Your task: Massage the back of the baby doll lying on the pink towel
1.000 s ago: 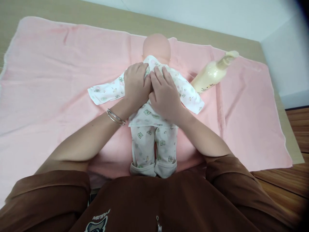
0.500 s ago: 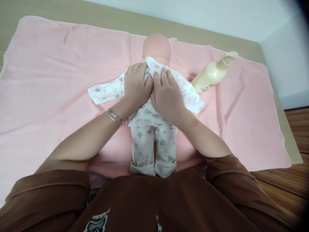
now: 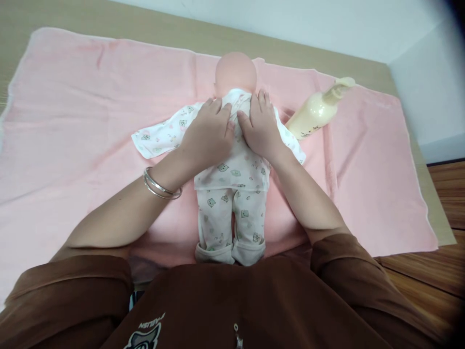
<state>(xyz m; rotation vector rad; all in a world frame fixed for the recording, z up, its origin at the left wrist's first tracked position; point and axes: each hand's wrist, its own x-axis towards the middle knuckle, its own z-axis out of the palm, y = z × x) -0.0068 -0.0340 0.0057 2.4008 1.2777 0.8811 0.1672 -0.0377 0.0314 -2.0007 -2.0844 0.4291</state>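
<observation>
A baby doll lies on its back, its bald vinyl head [image 3: 236,72] at the far end of a white printed outfit. The top [image 3: 232,169] has a sleeve [image 3: 158,138] spread out to the left. Its trousers [image 3: 230,220] have cuffed feet near my body. My left hand [image 3: 207,135] rests flat on the doll's chest and shoulder over the cloth, fingers apart. My right hand [image 3: 259,123] lies flat on the opposite shoulder. Neither hand grips anything, and the other sleeve is partly hidden under my right hand.
A cream pump bottle of lotion [image 3: 314,112] lies on a pink towel [image 3: 83,102] to the right of the doll. The towel covers a light wooden table [image 3: 203,24], with a wooden floor [image 3: 432,271] beyond its right edge.
My hands have slid apart from the middle of the doll's chest toward its shoulders, and more of the top shows between them. My left wrist and bangles have shifted left.
</observation>
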